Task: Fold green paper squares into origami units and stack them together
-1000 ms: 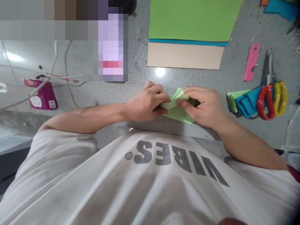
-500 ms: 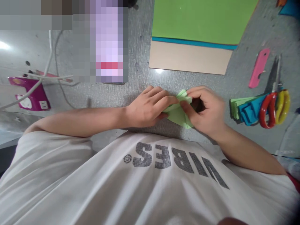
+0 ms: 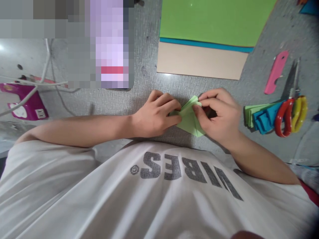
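A light green folded paper [image 3: 189, 121] is held just above the table's near edge, between my two hands. My left hand [image 3: 158, 114] pinches its left corner, thumb and fingers closed together there. At the upper right, my right hand [image 3: 219, 111] grips the layered edge between thumb and fingers. Several folded flaps show near the right thumb, and one crease runs down towards the lower tip. My left fingertips partly cover the paper's left end.
Green, blue and beige sheets [image 3: 201, 59] lie stacked ahead. On the right are a pink cutter [image 3: 276, 72], scissors [image 3: 284, 118] with red and yellow handles, and folded green and blue papers [image 3: 265, 116]. A purple device [image 3: 27, 103] with white cables [image 3: 47, 63] sits left, near a blurred-out phone-like object [image 3: 111, 43].
My left fingers have slid back left from the middle of the paper to its left corner, uncovering more of the folds. My right hand keeps its pinch.
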The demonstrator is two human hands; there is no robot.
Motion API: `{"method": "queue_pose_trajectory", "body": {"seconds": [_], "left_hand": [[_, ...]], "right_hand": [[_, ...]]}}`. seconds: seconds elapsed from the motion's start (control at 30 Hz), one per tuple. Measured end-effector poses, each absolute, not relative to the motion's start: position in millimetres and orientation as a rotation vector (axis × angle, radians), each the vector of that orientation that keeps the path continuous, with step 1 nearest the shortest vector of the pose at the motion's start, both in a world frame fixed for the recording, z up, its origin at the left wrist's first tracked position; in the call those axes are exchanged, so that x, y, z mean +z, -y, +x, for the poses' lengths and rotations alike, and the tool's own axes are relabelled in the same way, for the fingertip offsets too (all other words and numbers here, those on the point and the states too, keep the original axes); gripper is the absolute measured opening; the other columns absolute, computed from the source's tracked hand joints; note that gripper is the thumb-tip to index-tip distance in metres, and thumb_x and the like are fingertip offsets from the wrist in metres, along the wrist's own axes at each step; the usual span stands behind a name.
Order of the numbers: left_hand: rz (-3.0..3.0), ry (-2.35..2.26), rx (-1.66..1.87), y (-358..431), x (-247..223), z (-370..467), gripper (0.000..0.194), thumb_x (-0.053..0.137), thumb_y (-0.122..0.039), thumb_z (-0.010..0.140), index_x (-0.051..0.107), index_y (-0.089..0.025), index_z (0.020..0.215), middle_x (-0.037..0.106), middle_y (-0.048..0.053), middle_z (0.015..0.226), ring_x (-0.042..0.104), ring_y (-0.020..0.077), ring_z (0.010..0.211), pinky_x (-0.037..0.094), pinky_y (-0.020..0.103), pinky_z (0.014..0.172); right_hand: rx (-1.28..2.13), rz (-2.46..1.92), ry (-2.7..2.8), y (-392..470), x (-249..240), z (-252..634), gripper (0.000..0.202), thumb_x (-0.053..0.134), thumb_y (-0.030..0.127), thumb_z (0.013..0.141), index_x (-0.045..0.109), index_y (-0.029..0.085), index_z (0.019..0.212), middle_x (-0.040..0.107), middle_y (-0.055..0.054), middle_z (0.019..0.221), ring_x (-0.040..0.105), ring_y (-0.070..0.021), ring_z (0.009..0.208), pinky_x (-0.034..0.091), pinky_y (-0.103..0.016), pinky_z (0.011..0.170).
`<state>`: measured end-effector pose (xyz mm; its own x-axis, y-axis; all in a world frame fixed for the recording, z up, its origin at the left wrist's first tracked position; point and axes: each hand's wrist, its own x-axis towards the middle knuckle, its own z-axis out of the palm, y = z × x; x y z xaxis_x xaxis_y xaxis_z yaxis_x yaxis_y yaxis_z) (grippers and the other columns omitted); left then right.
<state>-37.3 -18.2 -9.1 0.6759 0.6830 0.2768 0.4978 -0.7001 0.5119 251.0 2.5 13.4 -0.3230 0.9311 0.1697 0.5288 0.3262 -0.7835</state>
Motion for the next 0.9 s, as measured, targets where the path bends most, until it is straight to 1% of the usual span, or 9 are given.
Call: {"method": "queue_pose_trajectory", "body": {"seconds": [0.1,0.2,0.33,0.53,0.67,0.73,0.8,0.9], "left_hand": [[2.535,-0.912,0.668,18,-10,-37,0.026,0.066,-0.008,0.115,0.081,-0.030,0.117,0.082,0.007,0.132,0.068,0.0299,0.130,0.049,0.058,0.110],[2.580,-0.899,0.714,19,-11,-35,0.026,0.066,-0.008,0.115,0.080,-0.029,0.116,0.083,0.006,0.132,0.068,0.0285,0.127,0.050,0.057,0.108],[2.663,-0.878,0.754,19,-11,-34,0.021,0.067,-0.011,0.119,0.080,-0.027,0.113,0.085,0.005,0.133,0.069,0.0270,0.124,0.050,0.055,0.104],[2.798,-0.846,0.829,18,-7,-33,0.018,0.072,-0.012,0.119,0.078,-0.025,0.109,0.085,0.003,0.129,0.070,0.0255,0.120,0.050,0.051,0.100],[2.814,-0.852,0.852,18,-7,-32,0.018,0.073,-0.011,0.118,0.077,-0.026,0.109,0.086,0.003,0.129,0.070,0.0246,0.120,0.051,0.050,0.100],[2.790,-0.870,0.823,19,-8,-32,0.017,0.073,-0.012,0.119,0.078,-0.027,0.115,0.087,0.003,0.132,0.071,0.0244,0.121,0.052,0.050,0.102],[2.744,-0.879,0.795,20,-9,-33,0.020,0.073,-0.013,0.119,0.079,-0.030,0.127,0.088,0.003,0.133,0.072,0.0246,0.122,0.054,0.050,0.105],[2.630,-0.888,0.748,22,-10,-35,0.041,0.072,-0.012,0.119,0.074,-0.035,0.153,0.089,0.004,0.136,0.074,0.0256,0.127,0.055,0.052,0.111]], "right_hand": [[0.871,-1.268,1.995,-3,14,254,0.015,0.083,0.035,0.117,0.087,0.032,0.103,0.083,-0.009,0.112,0.071,-0.0241,0.079,0.060,-0.048,0.067],[0.920,-1.232,2.022,-4,15,257,0.008,0.085,0.033,0.116,0.092,0.034,0.112,0.080,-0.008,0.117,0.069,-0.0229,0.080,0.060,-0.048,0.069],[0.946,-1.180,2.061,-6,18,259,0.013,0.087,0.029,0.113,0.096,0.036,0.121,0.079,-0.009,0.120,0.072,-0.0237,0.086,0.063,-0.048,0.074],[0.960,-1.167,2.086,-8,19,262,0.015,0.088,0.029,0.112,0.095,0.036,0.123,0.082,-0.009,0.124,0.076,-0.0257,0.091,0.065,-0.049,0.077],[0.976,-1.138,2.100,-7,17,264,0.025,0.087,0.027,0.113,0.095,0.037,0.134,0.080,-0.010,0.130,0.076,-0.0261,0.093,0.068,-0.051,0.083],[0.966,-1.118,2.110,-6,16,264,0.028,0.087,0.026,0.112,0.095,0.037,0.137,0.079,-0.011,0.132,0.077,-0.0264,0.095,0.069,-0.051,0.086],[0.952,-1.107,2.115,-6,15,265,0.029,0.087,0.026,0.113,0.095,0.037,0.139,0.079,-0.011,0.132,0.077,-0.0261,0.095,0.069,-0.050,0.086],[0.956,-1.114,2.116,-5,15,265,0.028,0.086,0.032,0.115,0.094,0.038,0.142,0.079,-0.011,0.131,0.076,-0.0259,0.095,0.069,-0.051,0.087]]}}
